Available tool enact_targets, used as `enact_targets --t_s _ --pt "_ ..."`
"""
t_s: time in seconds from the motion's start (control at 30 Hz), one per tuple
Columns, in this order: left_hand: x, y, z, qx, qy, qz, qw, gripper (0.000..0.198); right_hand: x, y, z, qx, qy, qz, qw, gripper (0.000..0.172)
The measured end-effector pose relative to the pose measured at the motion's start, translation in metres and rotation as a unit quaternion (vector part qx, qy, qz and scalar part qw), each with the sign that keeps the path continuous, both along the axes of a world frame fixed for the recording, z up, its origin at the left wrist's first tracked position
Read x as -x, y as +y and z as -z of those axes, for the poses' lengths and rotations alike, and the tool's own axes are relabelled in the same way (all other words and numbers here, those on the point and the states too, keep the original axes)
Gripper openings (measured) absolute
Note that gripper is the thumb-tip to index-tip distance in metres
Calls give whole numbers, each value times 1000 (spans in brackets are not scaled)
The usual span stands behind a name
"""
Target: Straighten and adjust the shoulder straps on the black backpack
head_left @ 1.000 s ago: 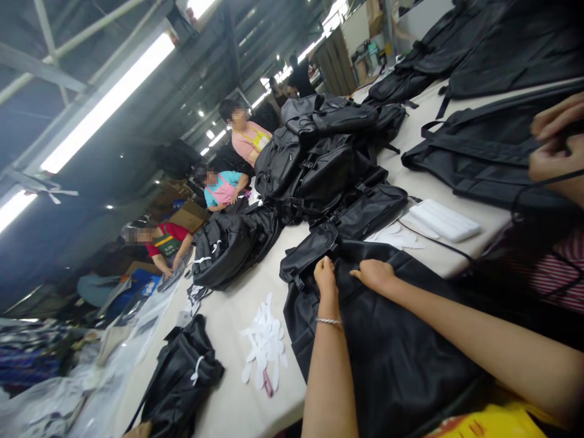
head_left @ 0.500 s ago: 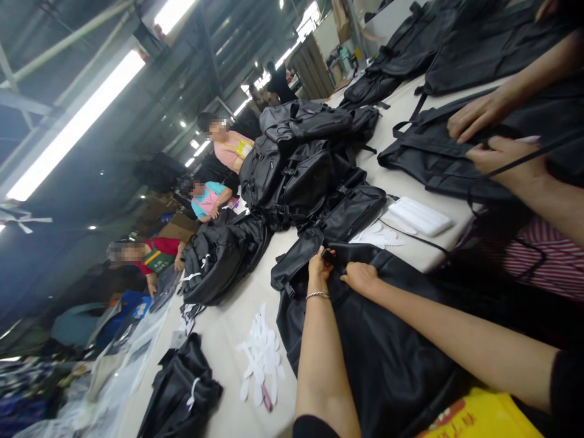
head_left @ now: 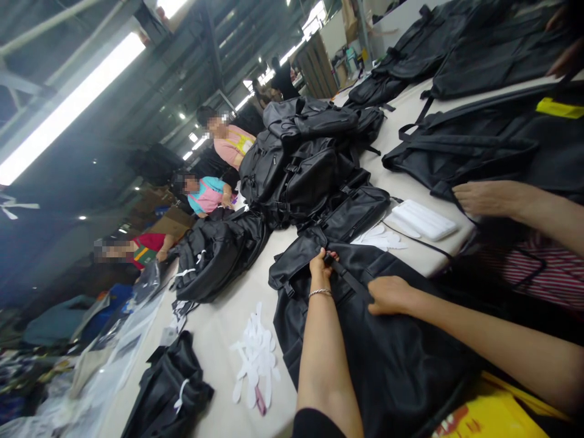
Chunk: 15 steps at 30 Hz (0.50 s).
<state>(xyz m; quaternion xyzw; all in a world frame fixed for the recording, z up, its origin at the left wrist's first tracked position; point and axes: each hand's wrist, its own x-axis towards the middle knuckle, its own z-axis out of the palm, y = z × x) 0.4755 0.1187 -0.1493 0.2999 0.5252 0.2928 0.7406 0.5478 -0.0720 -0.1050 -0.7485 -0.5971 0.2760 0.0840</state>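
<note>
While a black bag (head_left: 387,359) lies over the near edge of the counter (head_left: 228,322), the left hand (head_left: 322,264) curls its fingers around a dark buckle (head_left: 330,258) | right hand (head_left: 391,295) closed, fist-like, on the strap (head_left: 350,278) | white cut-out pieces (head_left: 256,353) piled left | black backpacks (head_left: 314,173) heaped beyond

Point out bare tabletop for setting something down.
Main patch: tabletop between the left bag heap and nearer white pieces. Smaller strip: between the backpack stack, the flat backpack at right and the white pack. Crowded: the black bag under the left hand and right hand.
</note>
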Motion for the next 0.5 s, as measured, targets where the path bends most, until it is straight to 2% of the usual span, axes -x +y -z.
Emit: enact_targets --t_s 0.1,0.2,0.37,0.5 --pt "0 2 1 13 -1 5 1000 19 -5 -34 3 -35 -62 -34 997 30" --pt "-1 -1 5 3 0 4 1000 19 -4 -51 6 -50 -99 -37 993 30" --pt "-5 -9 15 -61 14 -25 998 24 6 -40 -2 -28 -86 -71 993 26" --pt "-10 -15 22 -107 30 -43 993 25 11 -20 -10 -35 -99 3 994 35"
